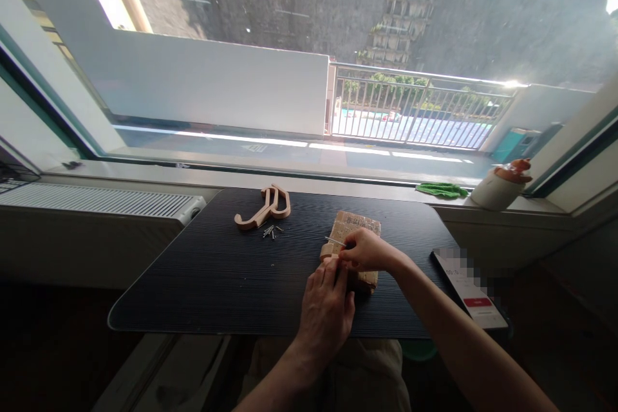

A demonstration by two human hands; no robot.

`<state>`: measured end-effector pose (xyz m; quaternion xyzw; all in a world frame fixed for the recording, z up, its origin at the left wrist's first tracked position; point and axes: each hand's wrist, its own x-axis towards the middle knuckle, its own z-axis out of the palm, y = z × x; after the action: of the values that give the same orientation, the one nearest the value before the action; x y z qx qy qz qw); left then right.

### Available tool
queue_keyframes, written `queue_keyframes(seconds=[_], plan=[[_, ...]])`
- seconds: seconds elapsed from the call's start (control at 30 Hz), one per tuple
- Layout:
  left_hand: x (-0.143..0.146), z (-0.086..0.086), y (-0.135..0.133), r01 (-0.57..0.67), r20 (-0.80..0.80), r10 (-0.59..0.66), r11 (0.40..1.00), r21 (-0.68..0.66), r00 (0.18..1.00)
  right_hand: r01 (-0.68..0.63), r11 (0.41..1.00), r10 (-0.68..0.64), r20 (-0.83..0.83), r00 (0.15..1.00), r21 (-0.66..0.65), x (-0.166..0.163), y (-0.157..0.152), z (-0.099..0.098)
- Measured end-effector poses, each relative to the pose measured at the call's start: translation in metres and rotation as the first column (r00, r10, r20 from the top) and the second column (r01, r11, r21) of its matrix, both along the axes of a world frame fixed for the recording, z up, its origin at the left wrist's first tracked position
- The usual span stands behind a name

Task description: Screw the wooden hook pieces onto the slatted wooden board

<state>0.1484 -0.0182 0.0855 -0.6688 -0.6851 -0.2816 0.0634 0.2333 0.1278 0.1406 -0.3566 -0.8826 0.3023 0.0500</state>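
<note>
On the black table, a brown, brick-shaped block (pixel 363 225) lies under both my hands. My left hand (pixel 327 299) presses a light, curved wooden piece (pixel 328 250) against the block's left side with its fingertips; most of that piece is hidden. Just above those fingertips, my right hand (pixel 369 250) pinches a thin metal rod (pixel 333 241), whose end points left over the wooden piece. Whether the rod is a nail or a tool I cannot make out. Farther left lie a curved wooden hook (pixel 255 217) and a small pile of screws or nails (pixel 271 230).
A phone (pixel 476 293) lies at the table's right edge (pixel 441 225). On the windowsill sit a green cloth (pixel 441 190) and a pale pot with a brown top (pixel 499 188). A white radiator (pixel 101 199) stands left of the table, below the large window.
</note>
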Motion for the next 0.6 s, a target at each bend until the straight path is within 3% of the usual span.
queue_keyframes(seconds=[0.13, 0.37, 0.6], plan=[[0.0026, 0.0017, -0.0008, -0.011, -0.016, 0.011, 1.0, 0.0, 1.0, -0.021, 1.0, 0.021, -0.002, 1.0, -0.021, -0.0006, -0.0005, 0.0018], [0.0019, 0.0007, 0.0007, -0.01, -0.016, 0.01, 1.0, 0.001, 1.0, -0.029, 0.969, 0.018, -0.046, 0.999, -0.244, 0.0032, 0.0016, 0.0032], [0.0036, 0.001, 0.0009, -0.043, -0.032, 0.044, 0.999, 0.032, 0.999, -0.105, 0.968, 0.094, -0.059, 0.994, -0.227, 0.0051, 0.0003, 0.009]])
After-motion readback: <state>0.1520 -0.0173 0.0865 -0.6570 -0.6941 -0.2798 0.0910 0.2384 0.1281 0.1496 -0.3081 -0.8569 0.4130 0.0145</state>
